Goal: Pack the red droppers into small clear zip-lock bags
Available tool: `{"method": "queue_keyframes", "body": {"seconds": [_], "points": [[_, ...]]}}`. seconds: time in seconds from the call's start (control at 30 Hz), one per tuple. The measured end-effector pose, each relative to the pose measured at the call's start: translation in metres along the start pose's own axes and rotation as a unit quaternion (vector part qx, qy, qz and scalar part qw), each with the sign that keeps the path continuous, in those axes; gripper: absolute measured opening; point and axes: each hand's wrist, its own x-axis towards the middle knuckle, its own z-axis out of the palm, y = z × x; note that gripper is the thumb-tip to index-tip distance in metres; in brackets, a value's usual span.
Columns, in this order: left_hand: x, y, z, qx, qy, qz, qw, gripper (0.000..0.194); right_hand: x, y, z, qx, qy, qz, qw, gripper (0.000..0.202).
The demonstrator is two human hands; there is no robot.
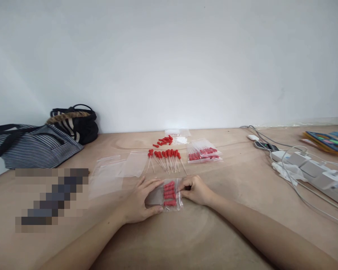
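A clear zip bag (169, 195) with several red rubber pieces inside lies flat on the table in front of me. My left hand (142, 200) rests on the bag's left part, thumb and fingers spread apart. At its right edge, the thumb and fingers of my right hand (193, 189) pinch the bag. Just beyond are several thin sticks with red tips (167, 157), fanned out in a row. Behind them lies a small pile of loose red pieces (165, 141).
Filled bags (204, 152) are stacked right of the sticks; flat clear bags (108, 176) lie left. Two bags (36, 146) stand at the far left. Chargers on a power strip (312, 168), cables and a phone-like device (266, 146) occupy the right side.
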Motion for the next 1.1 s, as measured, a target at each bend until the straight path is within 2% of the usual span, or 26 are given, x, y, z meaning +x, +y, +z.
{"method": "queue_keyframes", "body": {"seconds": [0.17, 0.37, 0.43, 0.63, 0.8, 0.87, 0.97, 1.0, 1.1], "points": [[0.000, 0.001, -0.001, -0.001, -0.005, -0.007, 1.000, 0.067, 0.000, -0.005, -0.001, -0.011, -0.015, -0.039, 0.999, 0.010], [0.000, 0.000, 0.000, 0.003, -0.001, -0.002, 1.000, 0.069, -0.001, -0.010, 0.000, -0.033, -0.008, 0.023, 0.999, 0.016], [0.000, 0.001, -0.001, 0.002, 0.001, -0.007, 1.000, 0.070, 0.000, -0.008, 0.000, -0.024, -0.014, 0.041, 0.999, 0.012], [0.001, 0.002, -0.002, -0.004, 0.004, -0.014, 1.000, 0.070, 0.003, 0.000, -0.002, 0.034, -0.056, 0.023, 0.998, 0.004], [0.000, -0.001, 0.001, 0.002, 0.006, -0.012, 1.000, 0.071, 0.003, 0.000, 0.003, -0.013, -0.007, 0.075, 0.997, 0.008], [0.000, -0.002, 0.001, 0.006, 0.009, -0.007, 1.000, 0.071, 0.003, -0.001, 0.003, -0.021, -0.009, 0.057, 0.998, 0.007], [-0.001, -0.003, 0.001, 0.015, 0.022, 0.003, 1.000, 0.068, 0.003, -0.001, -0.002, 0.027, -0.053, 0.002, 0.998, 0.011], [-0.001, -0.003, 0.001, 0.016, 0.027, 0.010, 0.999, 0.065, 0.002, 0.000, -0.005, 0.038, -0.061, 0.003, 0.997, 0.011], [-0.002, -0.001, 0.001, 0.004, 0.022, 0.038, 0.999, 0.050, -0.001, 0.002, -0.012, -0.006, -0.012, 0.074, 0.997, 0.004]]}}
